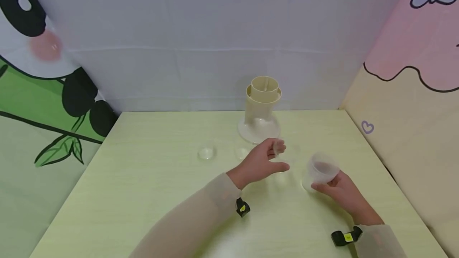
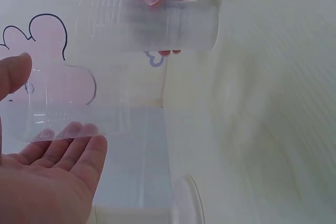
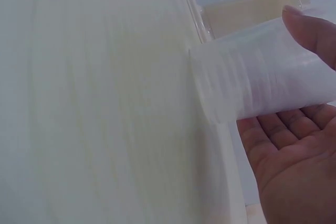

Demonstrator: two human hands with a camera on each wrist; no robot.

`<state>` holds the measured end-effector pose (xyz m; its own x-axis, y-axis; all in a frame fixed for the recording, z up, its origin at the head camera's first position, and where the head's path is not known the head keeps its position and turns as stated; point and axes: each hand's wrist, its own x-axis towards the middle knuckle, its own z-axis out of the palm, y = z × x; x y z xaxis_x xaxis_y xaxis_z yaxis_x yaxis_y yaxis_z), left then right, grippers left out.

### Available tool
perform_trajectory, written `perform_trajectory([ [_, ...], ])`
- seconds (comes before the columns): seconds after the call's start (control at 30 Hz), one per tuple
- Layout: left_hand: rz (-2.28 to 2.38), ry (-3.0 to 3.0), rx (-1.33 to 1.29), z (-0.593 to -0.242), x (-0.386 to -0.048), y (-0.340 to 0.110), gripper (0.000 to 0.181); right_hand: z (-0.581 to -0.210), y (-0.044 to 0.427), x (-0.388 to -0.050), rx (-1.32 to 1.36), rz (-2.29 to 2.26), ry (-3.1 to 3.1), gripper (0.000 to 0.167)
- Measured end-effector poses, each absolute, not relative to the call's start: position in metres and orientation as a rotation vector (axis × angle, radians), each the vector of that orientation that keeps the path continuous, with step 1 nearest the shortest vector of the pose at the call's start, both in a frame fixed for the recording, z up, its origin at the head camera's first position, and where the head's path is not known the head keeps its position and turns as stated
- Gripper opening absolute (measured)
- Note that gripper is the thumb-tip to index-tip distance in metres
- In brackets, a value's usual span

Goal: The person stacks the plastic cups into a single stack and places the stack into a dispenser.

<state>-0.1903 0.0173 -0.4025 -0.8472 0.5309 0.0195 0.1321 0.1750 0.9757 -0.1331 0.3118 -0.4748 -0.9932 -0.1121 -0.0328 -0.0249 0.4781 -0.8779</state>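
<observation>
My left hand [image 1: 256, 164] holds a clear plastic cup [image 2: 79, 98] between thumb and fingers. In the left wrist view a gap shows between this cup's base and the table. My right hand [image 1: 340, 194] grips a frosted, translucent plastic cup [image 1: 320, 168] low on its side, to the right of the clear one. Several ridge lines run round its wall in the right wrist view; whether more cups are nested inside, I cannot tell. The frosted cup is close to the table, its mouth facing up in the head view.
A cream cylindrical holder [image 1: 260, 108] on a round, clear base [image 1: 252, 132] stands near the table's back edge. Left of it, nearer me, are two faint clear cups [image 1: 206, 152]. A white cloth [image 1: 229, 43] hangs behind, with printed cloths at both sides.
</observation>
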Motion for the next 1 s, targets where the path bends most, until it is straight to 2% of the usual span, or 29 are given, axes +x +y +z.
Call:
perform_trajectory([
  [0.63, 1.612, 2.175, 0.772, -0.355, -0.195, 0.049, 0.067, -0.477, 0.313, -0.133, -0.146, -1.611, 2.591, 0.069],
  [0.83, 1.605, 2.184, 0.777, -0.348, -0.198, 0.057, 0.062, -0.477, 0.313, -0.133, -0.154, -1.607, 2.595, 0.069],
  [1.0, 1.603, 2.174, 0.81, -0.343, -0.198, 0.067, 0.065, -0.476, 0.312, -0.133, -0.147, -1.587, 2.605, 0.068],
])
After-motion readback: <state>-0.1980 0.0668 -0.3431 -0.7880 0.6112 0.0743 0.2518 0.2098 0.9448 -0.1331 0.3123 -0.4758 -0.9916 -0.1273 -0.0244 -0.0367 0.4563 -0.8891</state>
